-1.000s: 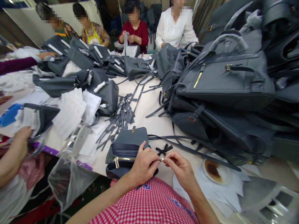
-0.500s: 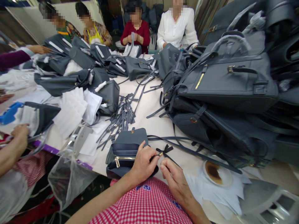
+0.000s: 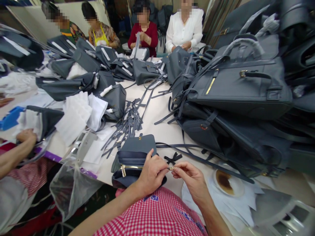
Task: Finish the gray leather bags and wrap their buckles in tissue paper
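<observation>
A small dark bag (image 3: 133, 162) lies at the table's near edge with its flap (image 3: 142, 144) folded back and a gold zipper (image 3: 134, 167) across its front. My left hand (image 3: 153, 172) rests over the bag's right side, thumb and finger pinched at a small gold metal fitting (image 3: 171, 168). From the other side my right hand (image 3: 190, 178) pinches the same fitting between thumb and fingertips. What the fitting is attached to is mostly hidden by the fingers. Just beyond the fingertips lies a black ribbon bow (image 3: 173, 158).
Dark bags (image 3: 241, 85) are piled high on the right. Several buckled straps (image 3: 130, 121) lie in the middle. A dish of brown stuff (image 3: 225, 182) sits on white sheets (image 3: 228, 209). A co-worker's hand (image 3: 27, 135) is at the left; other people sit opposite.
My right hand has opened from a loose curl and come to pinch the gold fitting. My left hand has barely moved. At the far left, a bag has been lifted.
</observation>
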A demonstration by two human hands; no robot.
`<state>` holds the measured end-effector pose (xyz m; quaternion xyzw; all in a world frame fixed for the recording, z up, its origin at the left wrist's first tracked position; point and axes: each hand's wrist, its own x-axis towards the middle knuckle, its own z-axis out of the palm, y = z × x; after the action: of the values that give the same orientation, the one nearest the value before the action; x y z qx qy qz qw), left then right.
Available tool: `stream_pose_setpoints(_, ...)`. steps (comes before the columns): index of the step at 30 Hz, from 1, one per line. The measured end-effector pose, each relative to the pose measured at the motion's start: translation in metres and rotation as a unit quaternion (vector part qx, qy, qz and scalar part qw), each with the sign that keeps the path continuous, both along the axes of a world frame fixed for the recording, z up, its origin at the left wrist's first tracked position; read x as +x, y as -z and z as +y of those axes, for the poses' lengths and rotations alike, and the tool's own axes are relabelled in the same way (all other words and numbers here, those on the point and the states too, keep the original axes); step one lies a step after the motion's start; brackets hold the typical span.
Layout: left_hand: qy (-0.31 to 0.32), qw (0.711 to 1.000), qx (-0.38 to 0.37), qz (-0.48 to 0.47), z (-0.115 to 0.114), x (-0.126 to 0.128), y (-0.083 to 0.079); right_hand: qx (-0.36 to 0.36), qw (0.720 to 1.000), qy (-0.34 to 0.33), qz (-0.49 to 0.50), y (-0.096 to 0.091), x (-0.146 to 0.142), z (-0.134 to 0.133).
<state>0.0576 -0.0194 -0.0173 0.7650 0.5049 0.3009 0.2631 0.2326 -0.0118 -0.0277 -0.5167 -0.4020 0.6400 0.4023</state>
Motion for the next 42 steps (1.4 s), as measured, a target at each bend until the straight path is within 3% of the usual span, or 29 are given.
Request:
stream_pose_setpoints(6, 0.017, 1.0, 0.008, 0.016, 0.001, -0.001, 0.001, 0.025, 0.996, -0.082, -0.023, -0.002, 0.007, 0.006)
stream_pose_setpoints(11, 0.021, 0.999, 0.02, 0.023, 0.001, -0.001, 0.002, 0.083, 0.991, -0.069, -0.073, 0.001, 0.007, 0.007)
stream_pose_setpoints(21, 0.025, 0.999, 0.013, 0.022, 0.003, -0.001, 0.002, 0.09, 0.985, -0.125, -0.084, 0.008, 0.01, 0.003)
stream_pose_setpoints(25, 0.0, 0.999, 0.028, 0.02, 0.002, 0.003, 0.004, 0.136, 0.973, -0.094, -0.158, 0.012, 0.0, 0.0)
stream_pose_setpoints(28, -0.053, 0.997, 0.045, 0.019, 0.002, 0.006, 0.007, 0.197, 0.948, -0.047, -0.247, 0.01, -0.011, -0.007)
stream_pose_setpoints(34, -0.069, 0.997, 0.045, -0.002, 0.002, 0.007, 0.008, 0.265, 0.91, -0.06, -0.314, 0.013, -0.019, -0.019)
stream_pose_setpoints(42, -0.092, 0.995, 0.004, -0.032, 0.003, 0.005, 0.011, 0.24, 0.922, -0.08, -0.294, 0.016, -0.023, -0.021)
